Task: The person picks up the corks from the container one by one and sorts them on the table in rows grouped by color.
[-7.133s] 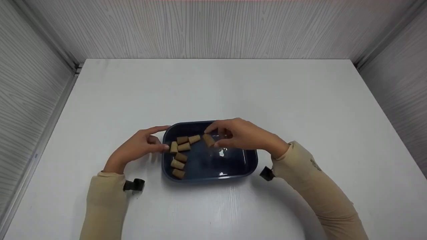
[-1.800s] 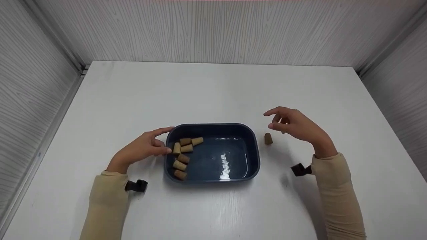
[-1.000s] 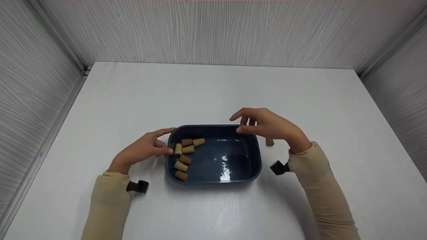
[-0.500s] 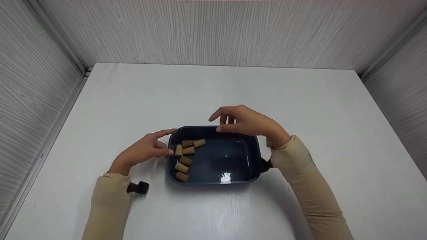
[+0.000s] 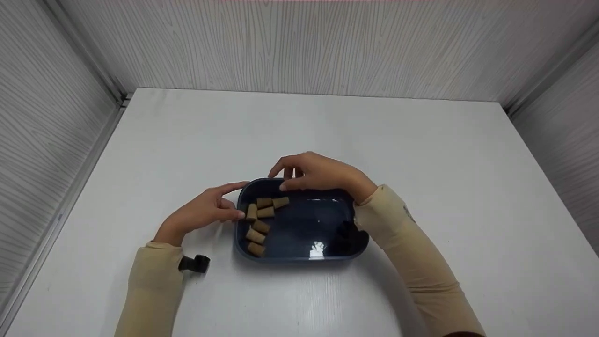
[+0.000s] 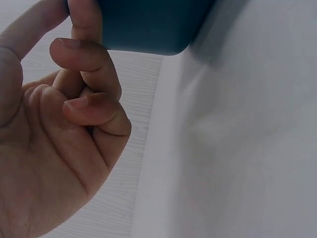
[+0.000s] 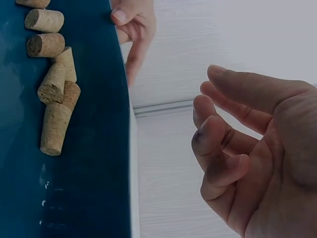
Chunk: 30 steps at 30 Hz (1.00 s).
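In the head view a dark blue tray (image 5: 299, 259) holds several tapered corks at its left end, one of them a light cork (image 5: 281, 202) at the group's upper right. My left hand (image 5: 201, 213) pinches the tray's left wall between thumb and fingers; the left wrist view shows its other fingers curled beside the tray (image 6: 148, 29). My right hand (image 5: 318, 173) hovers over the tray's far rim, above and right of the corks. Seen from the right wrist, that hand (image 7: 257, 144) has loosely bent fingers and nothing between them; a cork (image 7: 55, 129) lies in the tray.
A white table (image 5: 299, 126) surrounds the tray, with a pale wood-grain panel (image 5: 299, 47) behind it and more panels at the sides. A black wrist mount (image 5: 195, 263) sticks out from my left sleeve.
Having left one cork on the table right of the tray, my right hand has moved left over the tray; that cork is now hidden behind the right arm. My left hand keeps its hold.
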Motion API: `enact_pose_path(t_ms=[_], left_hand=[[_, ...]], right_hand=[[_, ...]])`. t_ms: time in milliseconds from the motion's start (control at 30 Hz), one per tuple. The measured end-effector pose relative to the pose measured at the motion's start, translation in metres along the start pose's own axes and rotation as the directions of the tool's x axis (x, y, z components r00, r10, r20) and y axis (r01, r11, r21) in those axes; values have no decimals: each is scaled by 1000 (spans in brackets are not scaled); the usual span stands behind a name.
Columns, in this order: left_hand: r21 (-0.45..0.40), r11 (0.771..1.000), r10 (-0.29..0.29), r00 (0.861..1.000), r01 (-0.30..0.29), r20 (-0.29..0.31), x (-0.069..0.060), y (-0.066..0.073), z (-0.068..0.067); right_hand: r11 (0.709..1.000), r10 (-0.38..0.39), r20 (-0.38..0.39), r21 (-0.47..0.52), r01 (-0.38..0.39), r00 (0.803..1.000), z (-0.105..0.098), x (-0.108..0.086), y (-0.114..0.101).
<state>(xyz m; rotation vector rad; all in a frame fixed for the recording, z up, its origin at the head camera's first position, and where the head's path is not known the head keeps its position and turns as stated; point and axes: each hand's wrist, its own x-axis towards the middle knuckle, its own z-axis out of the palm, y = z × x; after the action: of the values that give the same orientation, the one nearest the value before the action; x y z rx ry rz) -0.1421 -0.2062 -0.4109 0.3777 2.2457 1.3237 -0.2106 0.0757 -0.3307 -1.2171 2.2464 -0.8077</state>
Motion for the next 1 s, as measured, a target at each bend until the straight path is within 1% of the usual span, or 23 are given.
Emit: enact_pose_path(t_ms=[233,467,600,800,933,1000], left_hand=[[1,1000,14,1000,-14,10,1,-1,-1],[6,1000,20,1000,-20,9,1,0,-1],[2,1000,20,1000,-20,8,0,1,-2],[-15,1000,20,1000,-19,16,0,-1,-2],[-42,999,27,999,-25,26,0,-2,-2],[-46,999,27,999,-26,29,0,-2,-2]], right_hand=[[1000,-17,72,-18,18,997,13,18,-3],[1000,-13,121,-23,16,993,23,29,-1],[1000,-7,139,-1,7,990,29,33,5],[999,-14,162,41,7,987,36,36,12],[997,5,204,74,-20,979,41,37,16],[997,14,227,71,-30,974,43,38,18]])
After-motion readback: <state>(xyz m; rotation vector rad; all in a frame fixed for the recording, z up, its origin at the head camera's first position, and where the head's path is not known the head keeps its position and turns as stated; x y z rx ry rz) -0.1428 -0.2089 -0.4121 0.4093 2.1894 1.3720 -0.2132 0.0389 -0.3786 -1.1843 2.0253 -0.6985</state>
